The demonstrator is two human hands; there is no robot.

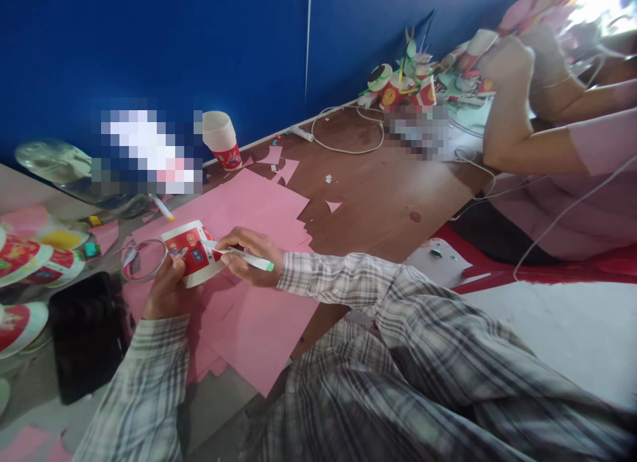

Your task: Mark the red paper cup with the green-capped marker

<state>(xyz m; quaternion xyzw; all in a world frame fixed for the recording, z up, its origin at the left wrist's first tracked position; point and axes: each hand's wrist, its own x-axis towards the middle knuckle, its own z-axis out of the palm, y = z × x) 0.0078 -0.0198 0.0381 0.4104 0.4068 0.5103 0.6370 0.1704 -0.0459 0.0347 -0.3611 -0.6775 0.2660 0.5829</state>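
My left hand (166,293) grips a red and white paper cup (192,249) tilted on its side, its thumb on the printed wall. In my right hand (251,253) is a white marker pen (249,257) with a green end. The pen's other end meets the cup's wall near one rim; whether it leaves a mark is too small to tell. Under both hands lie pink paper sheets (269,336), with several edges overlapping. Beside my left hand rests a thin coiled wire (164,244), and a second marker (162,208) with a yellow end lies just beyond the cup.
A stack of paper cups (219,137) stands by the blue partition (199,44). At left are a black phone (87,336) and more cups (22,253). Pink scraps (287,171) and a white cable (343,150) lie on the brown table (378,203). A co-worker's arms (507,110) are at right.
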